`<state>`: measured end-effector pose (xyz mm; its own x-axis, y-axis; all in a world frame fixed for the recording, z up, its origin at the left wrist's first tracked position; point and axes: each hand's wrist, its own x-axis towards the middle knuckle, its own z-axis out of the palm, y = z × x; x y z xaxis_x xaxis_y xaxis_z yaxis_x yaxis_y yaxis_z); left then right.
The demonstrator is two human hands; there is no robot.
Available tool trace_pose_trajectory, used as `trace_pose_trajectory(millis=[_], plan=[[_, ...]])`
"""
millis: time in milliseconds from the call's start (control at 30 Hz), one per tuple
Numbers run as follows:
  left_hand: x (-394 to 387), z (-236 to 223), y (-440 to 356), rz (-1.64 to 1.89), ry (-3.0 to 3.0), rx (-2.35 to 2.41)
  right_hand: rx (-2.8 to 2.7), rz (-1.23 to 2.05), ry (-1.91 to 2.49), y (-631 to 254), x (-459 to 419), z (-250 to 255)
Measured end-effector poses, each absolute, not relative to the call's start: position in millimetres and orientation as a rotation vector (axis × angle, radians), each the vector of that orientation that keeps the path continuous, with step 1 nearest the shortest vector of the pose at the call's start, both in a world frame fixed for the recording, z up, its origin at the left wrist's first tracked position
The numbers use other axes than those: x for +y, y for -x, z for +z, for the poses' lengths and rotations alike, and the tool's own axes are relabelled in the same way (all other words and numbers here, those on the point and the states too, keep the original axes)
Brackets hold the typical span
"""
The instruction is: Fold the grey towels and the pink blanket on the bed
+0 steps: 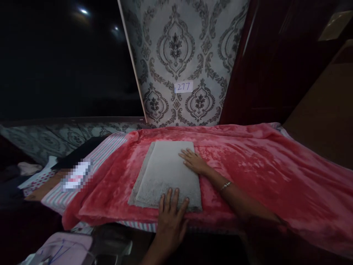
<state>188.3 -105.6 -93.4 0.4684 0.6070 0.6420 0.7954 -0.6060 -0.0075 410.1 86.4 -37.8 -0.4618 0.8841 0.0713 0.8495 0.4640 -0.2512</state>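
Observation:
A folded grey towel [165, 173] lies flat on a red plush blanket [261, 165] spread over a table. My left hand [172, 211] rests open with fingers stretched onto the towel's near edge. My right hand [193, 160] lies flat and open on the towel's far right side, a bracelet on its wrist. Neither hand grips anything.
A striped cloth [107, 151] shows under the blanket at the left. The patterned wall behind carries a paper label reading 277 [183, 87]. A dark flat object [82, 151] and clutter lie at the left. Pale fabric [63, 250] sits at the bottom left.

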Motion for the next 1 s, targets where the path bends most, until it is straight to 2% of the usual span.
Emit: trace_pose_trajectory(millis=[167, 367, 467, 600, 800, 1000], plan=[[-106, -96, -188, -0.865, 2.399, -1.186, -2.145, 0.321, 1.773, -412, 120, -49], [-107, -86, -180, -0.81, 2.434, -1.127, -1.849, 0.494, 1.609, -420, 121, -68], [-96, -79, -158, -0.916, 2.393, -1.14, -1.743, 0.637, 1.377, -427, 102, -83], [-66, -74, -111, -1.215, 2.124, -1.589, -1.578, 0.843, 1.134, -426, 55, -105], [-34, -61, -62, -1.787, 2.002, -2.281, -1.457, 0.949, 1.116, -410, 0, -111], [-23, -36, -58, -1.781, 2.055, -2.491, -1.35, 1.14, 1.099, -406, -17, -88]])
